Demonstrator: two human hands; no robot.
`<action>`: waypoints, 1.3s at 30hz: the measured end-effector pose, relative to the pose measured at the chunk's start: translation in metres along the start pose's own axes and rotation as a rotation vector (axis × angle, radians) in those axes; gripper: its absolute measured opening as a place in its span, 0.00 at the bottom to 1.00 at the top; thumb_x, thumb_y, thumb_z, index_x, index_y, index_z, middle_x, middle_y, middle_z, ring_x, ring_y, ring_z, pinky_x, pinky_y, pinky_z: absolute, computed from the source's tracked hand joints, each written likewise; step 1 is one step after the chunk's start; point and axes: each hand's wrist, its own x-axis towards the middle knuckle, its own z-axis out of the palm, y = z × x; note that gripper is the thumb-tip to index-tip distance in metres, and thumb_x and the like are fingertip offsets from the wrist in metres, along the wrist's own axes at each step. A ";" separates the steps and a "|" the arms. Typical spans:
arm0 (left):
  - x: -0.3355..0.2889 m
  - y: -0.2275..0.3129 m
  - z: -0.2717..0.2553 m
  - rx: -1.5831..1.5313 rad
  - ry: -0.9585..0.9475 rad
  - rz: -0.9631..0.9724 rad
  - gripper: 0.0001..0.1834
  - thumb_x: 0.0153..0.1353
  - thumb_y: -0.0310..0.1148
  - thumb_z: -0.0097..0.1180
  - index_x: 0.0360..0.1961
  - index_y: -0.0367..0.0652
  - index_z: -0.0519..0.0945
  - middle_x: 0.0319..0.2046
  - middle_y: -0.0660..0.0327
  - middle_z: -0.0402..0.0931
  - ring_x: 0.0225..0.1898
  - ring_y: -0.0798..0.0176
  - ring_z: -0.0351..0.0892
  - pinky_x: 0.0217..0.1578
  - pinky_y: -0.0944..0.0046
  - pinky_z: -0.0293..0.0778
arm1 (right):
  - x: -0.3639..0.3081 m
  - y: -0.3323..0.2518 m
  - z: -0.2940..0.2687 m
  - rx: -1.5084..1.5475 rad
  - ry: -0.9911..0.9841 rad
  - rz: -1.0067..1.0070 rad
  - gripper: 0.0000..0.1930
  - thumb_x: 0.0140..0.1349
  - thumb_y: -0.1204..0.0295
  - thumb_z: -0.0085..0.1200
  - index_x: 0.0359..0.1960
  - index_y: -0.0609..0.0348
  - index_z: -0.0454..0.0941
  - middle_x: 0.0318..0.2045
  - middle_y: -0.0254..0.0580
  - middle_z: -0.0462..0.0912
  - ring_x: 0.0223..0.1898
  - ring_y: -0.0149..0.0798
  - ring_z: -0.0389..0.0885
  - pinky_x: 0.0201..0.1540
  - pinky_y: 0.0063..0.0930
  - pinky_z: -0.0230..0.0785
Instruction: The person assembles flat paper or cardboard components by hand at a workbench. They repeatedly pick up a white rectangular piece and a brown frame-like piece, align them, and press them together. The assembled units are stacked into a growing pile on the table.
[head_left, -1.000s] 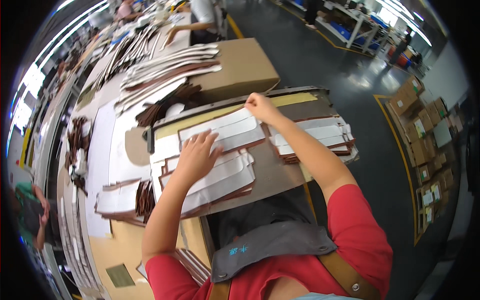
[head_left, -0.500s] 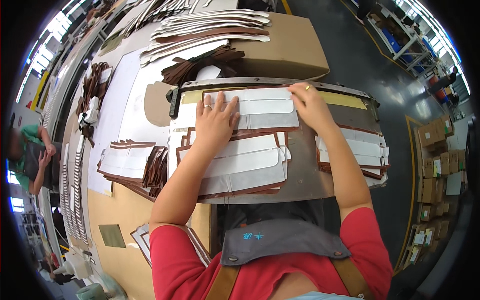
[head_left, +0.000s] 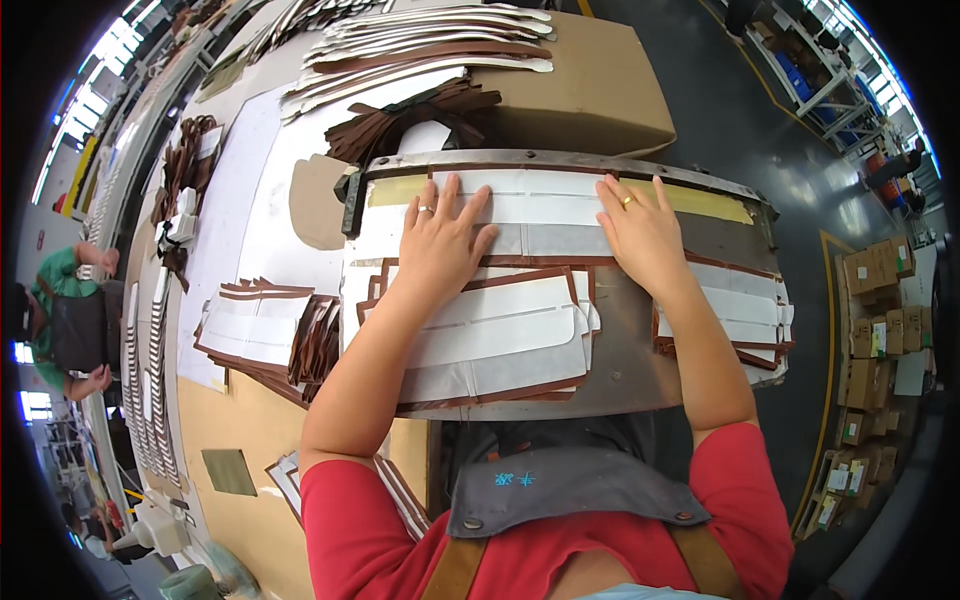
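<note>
Both hands lie flat, fingers spread, on a long white panel [head_left: 545, 212] at the far side of a grey metal work plate [head_left: 630, 340]. My left hand [head_left: 440, 240] presses its left part, my right hand [head_left: 640, 230] its right part. Each hand wears a ring. A yellow strip [head_left: 715, 203] shows beyond the panel on the right. Nearer to me lies a stack of white pieces with brown edges [head_left: 490, 335]. A second such stack [head_left: 745, 315] sits at the plate's right end.
A cardboard box [head_left: 580, 95] stands beyond the plate with long white and brown strips [head_left: 420, 45] on it. Dark brown pieces [head_left: 410, 115] are heaped by it. More white and brown stacks [head_left: 265, 325] lie on the left. Another person [head_left: 65, 320] sits at far left. Boxes [head_left: 875, 320] stand on the floor at right.
Both hands slid apart along the white panel and flattened on it. The view has tilted further down over the plate.
</note>
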 end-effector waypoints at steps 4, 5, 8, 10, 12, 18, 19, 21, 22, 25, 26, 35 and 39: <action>0.000 0.000 0.001 -0.064 0.017 -0.012 0.24 0.66 0.49 0.42 0.62 0.56 0.66 0.63 0.47 0.59 0.64 0.39 0.56 0.61 0.48 0.54 | 0.003 -0.003 0.001 -0.013 0.014 0.010 0.16 0.63 0.68 0.48 0.51 0.59 0.74 0.53 0.40 0.75 0.54 0.39 0.71 0.64 0.47 0.53; 0.002 0.000 0.002 -0.061 0.035 -0.003 0.24 0.66 0.49 0.42 0.61 0.56 0.67 0.62 0.47 0.59 0.63 0.39 0.56 0.61 0.49 0.55 | 0.003 -0.003 0.000 0.028 0.026 0.013 0.16 0.63 0.69 0.48 0.51 0.59 0.74 0.53 0.41 0.75 0.54 0.40 0.72 0.64 0.46 0.54; -0.001 0.001 0.001 0.020 0.131 0.028 0.24 0.65 0.48 0.44 0.60 0.56 0.68 0.58 0.47 0.64 0.59 0.39 0.62 0.59 0.49 0.59 | 0.002 -0.004 -0.001 0.129 0.037 0.014 0.16 0.62 0.72 0.48 0.50 0.60 0.74 0.52 0.43 0.75 0.53 0.42 0.72 0.63 0.42 0.58; 0.001 0.003 -0.002 -0.026 0.109 0.027 0.23 0.64 0.47 0.46 0.59 0.54 0.69 0.55 0.47 0.66 0.57 0.40 0.64 0.57 0.49 0.60 | -0.001 -0.004 0.004 0.165 0.007 0.005 0.16 0.60 0.74 0.48 0.51 0.61 0.74 0.52 0.46 0.76 0.54 0.43 0.72 0.62 0.38 0.60; 0.002 0.003 -0.004 -0.042 0.099 0.022 0.23 0.63 0.45 0.48 0.58 0.51 0.69 0.54 0.47 0.67 0.55 0.41 0.65 0.56 0.50 0.62 | 0.000 -0.009 0.001 0.175 0.000 0.012 0.17 0.59 0.76 0.47 0.51 0.62 0.74 0.52 0.47 0.76 0.54 0.44 0.72 0.61 0.36 0.62; 0.002 0.005 -0.006 -0.009 0.101 0.037 0.23 0.62 0.43 0.50 0.57 0.47 0.70 0.53 0.46 0.69 0.53 0.39 0.67 0.53 0.51 0.66 | -0.002 -0.010 0.002 0.098 0.036 -0.013 0.15 0.60 0.75 0.48 0.49 0.63 0.74 0.49 0.46 0.77 0.51 0.44 0.74 0.57 0.37 0.66; 0.001 0.005 -0.004 -0.001 0.105 0.037 0.23 0.62 0.43 0.50 0.57 0.47 0.70 0.52 0.45 0.69 0.53 0.39 0.67 0.52 0.51 0.66 | -0.002 -0.011 0.001 0.082 0.034 -0.016 0.15 0.60 0.75 0.48 0.49 0.63 0.74 0.49 0.46 0.77 0.51 0.44 0.74 0.57 0.36 0.67; 0.000 0.006 -0.005 -0.002 0.095 0.027 0.23 0.62 0.42 0.50 0.57 0.47 0.70 0.52 0.44 0.69 0.53 0.37 0.68 0.52 0.51 0.67 | -0.003 -0.013 0.000 0.098 -0.021 -0.006 0.18 0.58 0.77 0.46 0.51 0.65 0.72 0.51 0.48 0.75 0.54 0.45 0.72 0.58 0.35 0.65; 0.002 0.006 -0.007 -0.002 0.098 0.029 0.23 0.62 0.42 0.50 0.57 0.47 0.70 0.52 0.44 0.69 0.53 0.37 0.68 0.52 0.51 0.67 | -0.003 -0.013 -0.001 0.106 -0.049 -0.002 0.19 0.57 0.78 0.45 0.52 0.66 0.71 0.53 0.49 0.74 0.55 0.46 0.71 0.58 0.35 0.65; -0.001 0.006 -0.006 -0.008 0.109 0.036 0.22 0.62 0.41 0.51 0.56 0.47 0.70 0.52 0.44 0.69 0.53 0.37 0.68 0.51 0.50 0.67 | -0.002 -0.017 -0.006 0.099 -0.066 0.009 0.19 0.56 0.78 0.46 0.52 0.65 0.71 0.53 0.48 0.73 0.55 0.46 0.71 0.58 0.34 0.66; -0.001 0.006 -0.004 -0.009 0.125 0.041 0.22 0.62 0.41 0.51 0.56 0.46 0.70 0.52 0.44 0.69 0.53 0.37 0.68 0.51 0.50 0.68 | -0.002 -0.016 -0.005 0.100 -0.045 0.012 0.18 0.58 0.77 0.47 0.51 0.64 0.72 0.53 0.46 0.74 0.54 0.45 0.72 0.56 0.34 0.67; 0.003 -0.001 -0.007 -0.120 0.151 0.022 0.14 0.61 0.35 0.50 0.48 0.48 0.75 0.41 0.50 0.72 0.43 0.44 0.72 0.42 0.52 0.70 | 0.003 -0.003 -0.022 0.369 -0.173 0.072 0.16 0.62 0.71 0.49 0.51 0.59 0.74 0.52 0.45 0.75 0.52 0.46 0.73 0.54 0.36 0.66; 0.009 -0.018 -0.004 -0.220 0.219 -0.110 0.16 0.57 0.36 0.55 0.45 0.43 0.73 0.44 0.53 0.69 0.44 0.48 0.72 0.42 0.54 0.68 | 0.038 -0.004 -0.021 0.555 -0.132 0.000 0.14 0.59 0.72 0.51 0.47 0.60 0.76 0.49 0.45 0.77 0.52 0.46 0.72 0.54 0.36 0.66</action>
